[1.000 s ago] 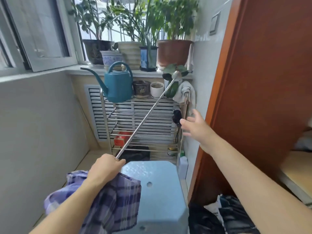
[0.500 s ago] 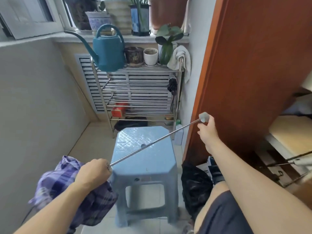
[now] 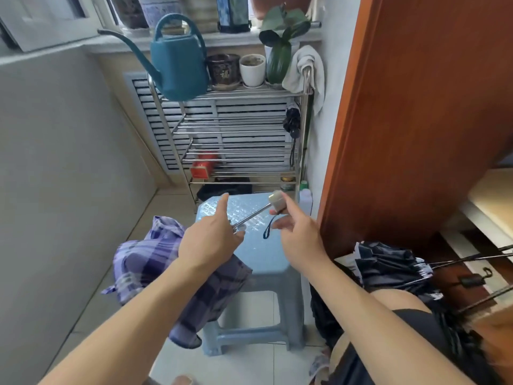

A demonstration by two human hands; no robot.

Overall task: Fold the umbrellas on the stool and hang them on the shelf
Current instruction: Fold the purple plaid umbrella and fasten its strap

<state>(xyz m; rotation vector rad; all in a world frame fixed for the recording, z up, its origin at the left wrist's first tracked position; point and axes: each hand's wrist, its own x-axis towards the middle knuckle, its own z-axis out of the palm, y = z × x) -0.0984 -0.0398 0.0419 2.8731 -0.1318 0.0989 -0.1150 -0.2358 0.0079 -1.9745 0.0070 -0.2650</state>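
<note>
Narrow tiled balcony nook, grey wall to the left, red-brown wooden door panel to the right, window sill with potted plants at the back. Item: purple plaid umbrella, canopy collapsed and hanging loose below the left forearm, beside and partly over the left edge of the light blue plastic stool; its metal shaft ran up and to the right above the stool top, ending in a pale grey handle with a dark wrist loop dangling. Left hand gripped the umbrella where shaft met canopy, index finger pointed straight forward, remaining fingers curled round the shaft base. Right hand held the handle end, thumb and fingers pinched about it, index finger extended alongside. Behind the stool stood the metal wire shelf; a folded black umbrella hung at its right upright. Top tier carried a teal watering can, a dark pot, a white pot, a leafy plant and a pale cloth draped over the corner post. A red box sat on a lower tier. Another black umbrella, unfolded, lay low at right by the person's knee.
</note>
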